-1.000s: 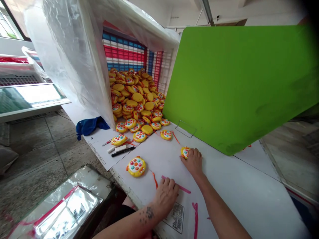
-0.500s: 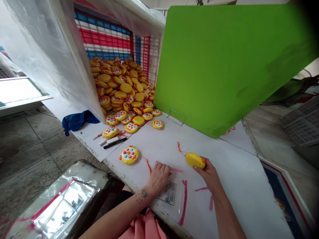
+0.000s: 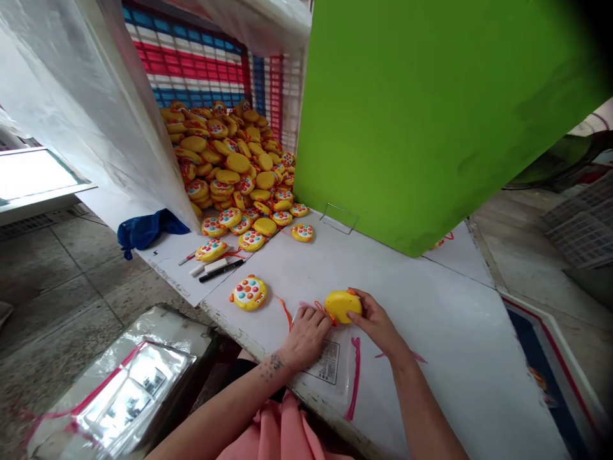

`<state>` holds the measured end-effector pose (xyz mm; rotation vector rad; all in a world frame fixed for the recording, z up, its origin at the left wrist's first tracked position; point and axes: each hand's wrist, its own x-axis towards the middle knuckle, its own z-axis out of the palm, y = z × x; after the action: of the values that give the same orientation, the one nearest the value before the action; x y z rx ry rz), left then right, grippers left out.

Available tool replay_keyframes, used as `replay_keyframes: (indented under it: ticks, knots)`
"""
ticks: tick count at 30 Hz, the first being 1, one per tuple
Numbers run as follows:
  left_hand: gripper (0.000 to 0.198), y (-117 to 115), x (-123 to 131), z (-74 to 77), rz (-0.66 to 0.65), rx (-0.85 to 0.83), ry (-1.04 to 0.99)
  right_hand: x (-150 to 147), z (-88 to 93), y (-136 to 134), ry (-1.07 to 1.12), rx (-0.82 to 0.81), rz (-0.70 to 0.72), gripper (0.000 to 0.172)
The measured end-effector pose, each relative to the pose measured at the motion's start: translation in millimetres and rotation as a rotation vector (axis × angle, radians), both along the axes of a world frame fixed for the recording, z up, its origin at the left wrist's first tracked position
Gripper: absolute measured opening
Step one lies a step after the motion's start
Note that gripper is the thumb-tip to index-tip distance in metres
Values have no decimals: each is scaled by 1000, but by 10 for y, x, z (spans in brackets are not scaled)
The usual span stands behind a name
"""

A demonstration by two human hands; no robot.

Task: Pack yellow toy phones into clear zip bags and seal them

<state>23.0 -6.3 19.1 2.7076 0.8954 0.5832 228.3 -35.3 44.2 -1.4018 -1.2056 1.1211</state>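
Observation:
My right hand [image 3: 376, 319] grips a yellow pop-button toy [image 3: 343, 306] by its right end, the plain back facing up. An orange cord hangs from the toy's left end, close to my left fingers. My left hand [image 3: 308, 335] is closed at the upper edge of a clear plastic bag [image 3: 328, 363] with a printed label, which lies flat on the table; its fingertips are partly hidden. To the left, another yellow toy [image 3: 249, 292] lies with its coloured buttons up and its orange cord [image 3: 286, 313] trailing toward my left hand.
A large heap of yellow toys [image 3: 234, 163] fills the back left beside a tall green board [image 3: 412, 121]. Markers [image 3: 221, 271] and a blue cloth [image 3: 151, 231] lie on the left. A pink strip [image 3: 354, 377] is right of the bag. Packed plastic bags [image 3: 124, 383] are at lower left.
My right hand has carried the yellow toy leftward, up to my left hand and the upper edge of the bag. My left hand has stayed at the bag.

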Motion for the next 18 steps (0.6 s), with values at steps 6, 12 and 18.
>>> replay_keyframes:
  ticks: [6,12,18]
  knots:
    - [9,52,19,-158,74,29,-190,-138,-81,156,-90,-7,57,48]
    - [4,35,17,-116,125,53,-313,-331,-106,229,-353,50,162,43]
    - [5,47,6,-47,91,-72,-377,-300,-79,162,-626,88,-4,43]
